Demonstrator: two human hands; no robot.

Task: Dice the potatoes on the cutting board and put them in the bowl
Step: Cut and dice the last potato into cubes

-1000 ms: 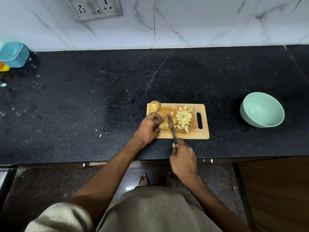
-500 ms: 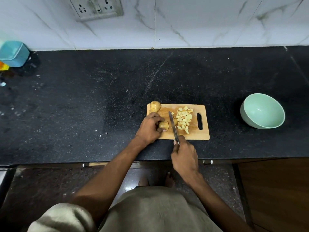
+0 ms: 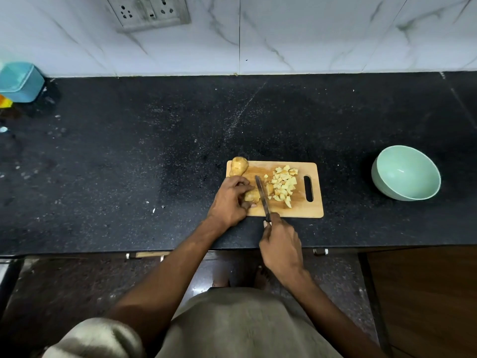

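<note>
A wooden cutting board (image 3: pixel 302 211) lies on the black counter. On its left part my left hand (image 3: pixel 231 200) grips a potato piece (image 3: pixel 251 195). My right hand (image 3: pixel 281 245) grips the handle of a knife (image 3: pixel 262 193), whose blade lies just right of that piece. A pile of diced potato (image 3: pixel 284 184) sits on the board's right half. A whole unpeeled potato (image 3: pixel 238 165) rests at the board's far left corner. The pale green bowl (image 3: pixel 406 173) stands empty on the counter to the right, apart from the board.
The black stone counter (image 3: pixel 129 156) runs the full width, backed by a marble wall with a socket plate (image 3: pixel 149 11). A blue container (image 3: pixel 20 81) stands at the far left. Small scraps (image 3: pixel 153 210) lie left of the board. The counter's front edge is right below my hands.
The knife blade has shifted slightly left, closer to the piece my left hand holds, and a cut chunk now lies right of the blade. The held piece looks shorter.
</note>
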